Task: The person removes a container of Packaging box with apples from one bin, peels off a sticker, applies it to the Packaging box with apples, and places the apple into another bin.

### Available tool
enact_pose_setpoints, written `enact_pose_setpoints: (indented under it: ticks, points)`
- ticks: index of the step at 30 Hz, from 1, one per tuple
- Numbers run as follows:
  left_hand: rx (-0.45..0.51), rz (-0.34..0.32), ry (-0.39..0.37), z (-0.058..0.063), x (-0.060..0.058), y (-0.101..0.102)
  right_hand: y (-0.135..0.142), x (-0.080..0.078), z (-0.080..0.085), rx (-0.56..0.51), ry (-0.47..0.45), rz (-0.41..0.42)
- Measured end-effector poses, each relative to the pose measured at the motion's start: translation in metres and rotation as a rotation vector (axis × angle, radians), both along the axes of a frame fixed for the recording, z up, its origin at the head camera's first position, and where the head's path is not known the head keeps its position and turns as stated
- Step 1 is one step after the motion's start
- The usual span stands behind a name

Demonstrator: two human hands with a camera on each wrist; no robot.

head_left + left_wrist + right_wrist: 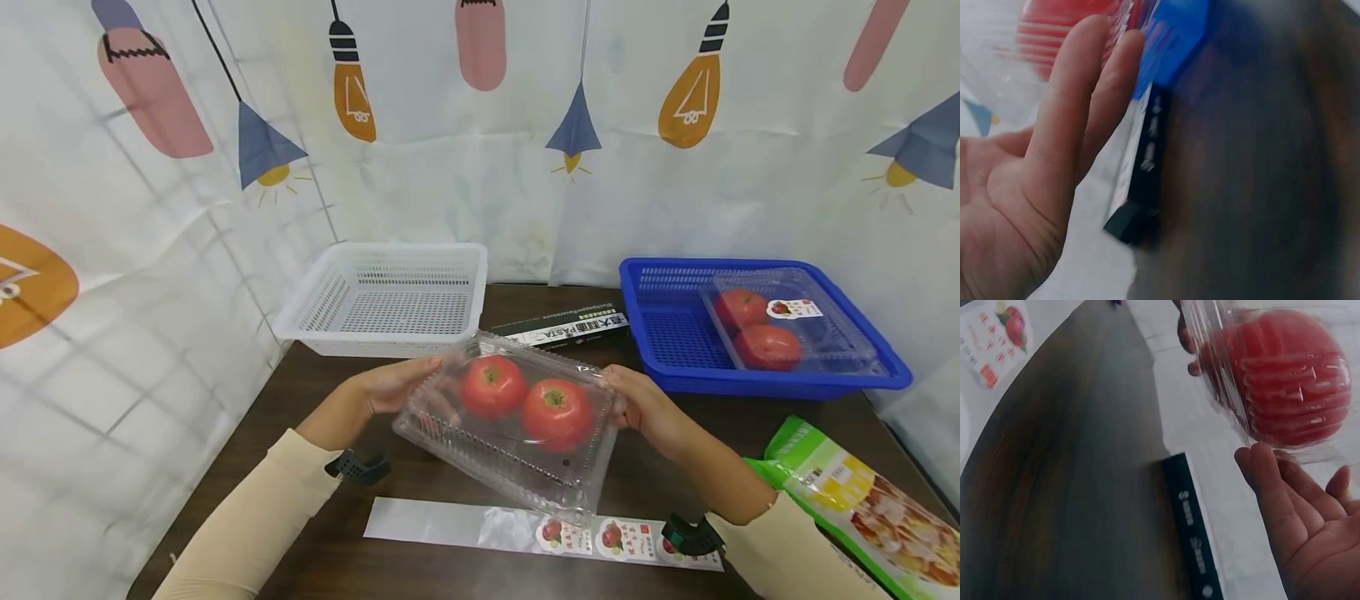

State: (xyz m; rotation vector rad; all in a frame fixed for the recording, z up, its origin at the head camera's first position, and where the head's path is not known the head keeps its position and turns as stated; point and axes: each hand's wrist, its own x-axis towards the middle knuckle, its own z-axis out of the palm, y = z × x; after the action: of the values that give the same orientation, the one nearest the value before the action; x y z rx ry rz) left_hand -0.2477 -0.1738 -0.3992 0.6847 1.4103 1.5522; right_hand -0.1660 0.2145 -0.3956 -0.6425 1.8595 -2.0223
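Observation:
A clear plastic clamshell box [487,462] with two red tomatoes [557,414] in it is held up, tilted, above the table. My left hand [401,385] holds its left end; the fingers reach beneath and show through the plastic. At the opposite end my right hand [643,407] grips the edge. From the left wrist, the left fingers [1072,94] lie rather straight against the box's underside. In the right wrist view a tomato [1294,378] shows through the ribbed plastic, with the right fingertips [1263,462] at the box's lower edge.
On the dark table [330,533] lies a strip of fruit stickers [442,522]. Behind the box are a white basket [382,343] and a black pasta box [570,327]. A blue basket [750,381] at right contains a labelled tomato box [832,333]. A green food bag [862,500] lies front right.

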Motion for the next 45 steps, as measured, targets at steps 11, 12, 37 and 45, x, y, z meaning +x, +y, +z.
enact_pose_setpoints:
  ticks: [11, 12, 37, 45]
  points:
    - [0.030, 0.166, -0.114, -0.026, 0.027, 0.032, 0.008, 0.007, -0.025, 0.011, -0.155, -0.313]
    - [0.017, 0.191, -0.110, -0.027, 0.028, 0.033, 0.006, 0.007, -0.027, 0.016, -0.165, -0.334]
    - [-0.192, 0.549, 0.011, -0.047, 0.035, 0.059, -0.002, -0.008, -0.052, 0.005, -0.184, -0.494]
    - [-0.219, 0.579, 0.037, -0.046, 0.032, 0.060, -0.003, -0.020, -0.057, 0.001, -0.161, -0.479]
